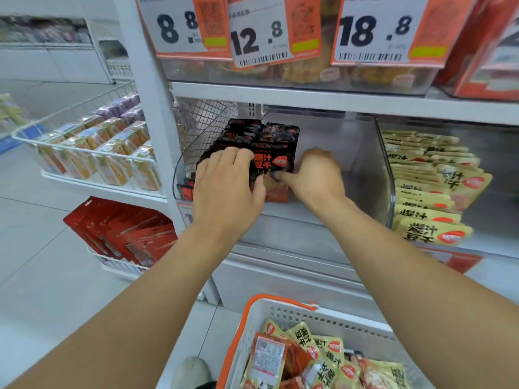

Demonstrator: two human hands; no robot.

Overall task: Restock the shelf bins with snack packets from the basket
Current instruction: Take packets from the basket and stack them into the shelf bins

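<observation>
A stack of black snack packets with red lettering stands upright at the left end of a clear shelf bin. My left hand lies over the stack's front and left side, fingers curled onto the packets' tops. My right hand reaches in from the right, its thumb and fingers pinching the front packet at its lower right edge. Below, a white basket with an orange handle holds several yellow and red snack packets.
The bin to the right holds rows of yellow packets. Price tags hang from the shelf above. A wire side rack with orange boxes juts out at left, red packets below it. A shoe shows beside the basket.
</observation>
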